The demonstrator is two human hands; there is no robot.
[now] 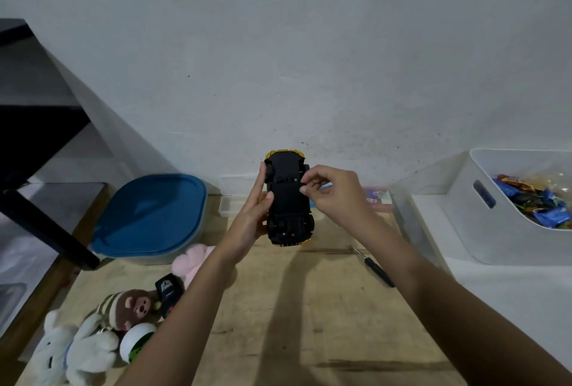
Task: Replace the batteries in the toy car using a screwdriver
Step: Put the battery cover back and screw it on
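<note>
Yellow plastic toy car (289,200) belly-up, left hand (252,218) gripping it, right hand (335,197) pinching its edge, black screwdriver (374,265) beneath right hand

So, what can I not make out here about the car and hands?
- Head view, right hand: whether it pinches anything; its own fingertips cover the spot.
- Head view, toy car: batteries and screws; dark underside, details too small.
- Head view, left hand: most of its fingers, behind the car.
</note>
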